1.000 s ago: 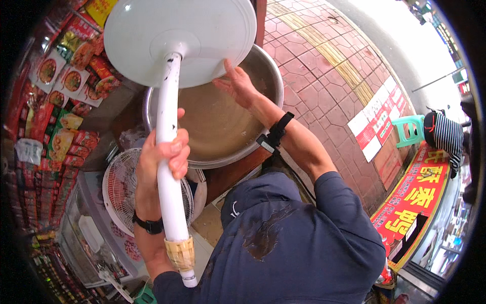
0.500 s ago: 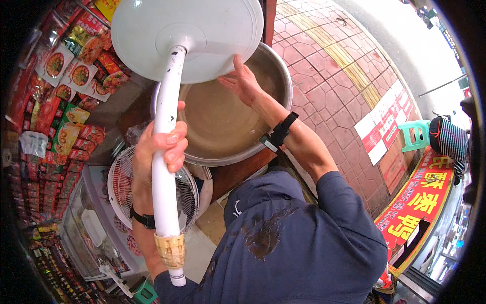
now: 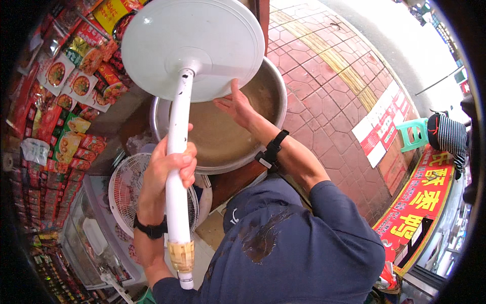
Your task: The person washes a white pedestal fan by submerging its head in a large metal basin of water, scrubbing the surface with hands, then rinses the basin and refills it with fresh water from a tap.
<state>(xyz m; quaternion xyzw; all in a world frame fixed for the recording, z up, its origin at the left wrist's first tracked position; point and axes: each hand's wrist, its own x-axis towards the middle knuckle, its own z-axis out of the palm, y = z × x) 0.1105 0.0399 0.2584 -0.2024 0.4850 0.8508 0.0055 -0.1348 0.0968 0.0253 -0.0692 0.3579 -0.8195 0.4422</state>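
A white pole point(image 3: 178, 126) with chipped paint and a wide white round base point(image 3: 157, 45) is tilted up in front of me; it looks like a fan stand. My left hand point(image 3: 172, 167) is wrapped round the middle of the pole. Near the pole's lower end sits a woven tan band point(image 3: 181, 257). My right hand point(image 3: 235, 105) has its fingers stretched out at the base's lower right edge, seemingly touching it. Behind and below the base stands a large metal basin point(image 3: 282, 96) holding cloudy brown water point(image 3: 217, 134); the base hides its far part.
A round white wire fan guard point(image 3: 126, 190) lies left of the basin. Hanging food packets point(image 3: 66, 137) line the left, above a glass-topped chest point(image 3: 96, 238). Red paving point(image 3: 324, 101) spreads to the right, with a green stool point(image 3: 414, 134) and a red-and-yellow sign point(image 3: 417, 207).
The stand and my left hand have shifted slightly right and down. My right hand has moved a little lower with the base edge, fingers still stretched. The view has tilted slightly.
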